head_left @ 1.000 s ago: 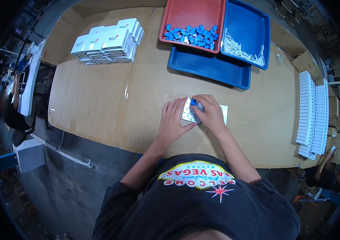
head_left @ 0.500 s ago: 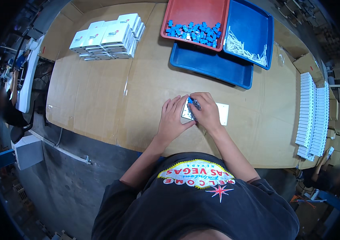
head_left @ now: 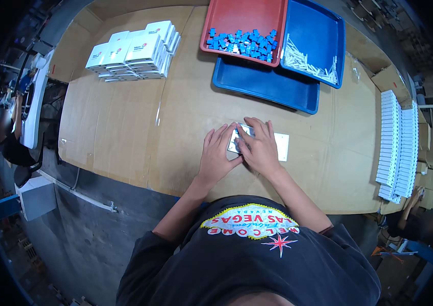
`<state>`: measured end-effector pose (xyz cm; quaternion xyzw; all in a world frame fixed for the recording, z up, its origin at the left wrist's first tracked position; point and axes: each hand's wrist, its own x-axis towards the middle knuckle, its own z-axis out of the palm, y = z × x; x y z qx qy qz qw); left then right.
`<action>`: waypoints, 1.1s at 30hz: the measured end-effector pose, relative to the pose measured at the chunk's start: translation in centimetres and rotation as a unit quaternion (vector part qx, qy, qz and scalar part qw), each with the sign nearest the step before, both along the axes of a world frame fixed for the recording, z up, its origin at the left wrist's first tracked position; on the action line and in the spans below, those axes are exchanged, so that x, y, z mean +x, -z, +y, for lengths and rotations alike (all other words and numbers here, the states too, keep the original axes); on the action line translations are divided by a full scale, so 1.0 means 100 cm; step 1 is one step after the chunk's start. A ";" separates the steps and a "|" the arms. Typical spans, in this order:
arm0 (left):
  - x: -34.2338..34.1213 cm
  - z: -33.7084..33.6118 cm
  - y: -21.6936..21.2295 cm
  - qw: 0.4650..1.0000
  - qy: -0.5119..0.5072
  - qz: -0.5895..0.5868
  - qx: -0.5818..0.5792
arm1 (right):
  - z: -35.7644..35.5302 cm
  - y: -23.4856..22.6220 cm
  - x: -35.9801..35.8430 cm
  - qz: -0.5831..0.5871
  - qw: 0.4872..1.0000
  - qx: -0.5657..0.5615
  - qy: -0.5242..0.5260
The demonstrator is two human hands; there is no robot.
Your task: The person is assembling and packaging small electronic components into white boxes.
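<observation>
A small white square case (head_left: pixel 233 146) with dark and blue parts inside lies on the cardboard tabletop, mostly covered by my hands. My left hand (head_left: pixel 217 155) braces it, with the fingers along its left and far edge and the thumb at its near side. Over the case, my right hand (head_left: pixel 261 150) has its fingers spread and partly stretched, index finger and thumb touching the parts inside. A bit of blue (head_left: pixel 236 131) shows by the fingertips. Flat beside my right hand lies a white plate (head_left: pixel 282 147).
A red tray (head_left: pixel 247 15) of blue blocks overlaps a blue tray (head_left: pixel 267 89); another blue tray (head_left: pixel 316 30) holds thin white sticks. White cases are stacked (head_left: pixel 135 51) at far left. Rows of white pieces (head_left: pixel 390 145) line the right edge. Other people sit at both sides.
My right hand's fingers have gone from bunched over the blue part to more spread out across the case. My left hand keeps its place at the case's edge.
</observation>
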<state>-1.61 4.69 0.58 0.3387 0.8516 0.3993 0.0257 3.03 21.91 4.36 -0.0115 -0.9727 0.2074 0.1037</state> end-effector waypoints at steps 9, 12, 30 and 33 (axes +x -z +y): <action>0.007 0.001 -0.011 0.998 -0.051 0.037 0.005 | 0.103 -0.021 0.055 -0.065 0.985 -0.157 -0.039; 0.013 0.011 -0.018 0.997 -0.057 0.035 -0.032 | 0.106 -0.020 0.071 -0.100 0.982 -0.161 -0.022; 0.016 0.007 -0.004 0.973 -0.031 -0.114 0.197 | 0.123 0.010 0.069 -0.053 0.946 -0.283 0.151; 0.020 0.011 -0.006 0.929 -0.019 -0.224 0.295 | 0.113 0.012 0.066 0.012 0.972 -0.191 0.136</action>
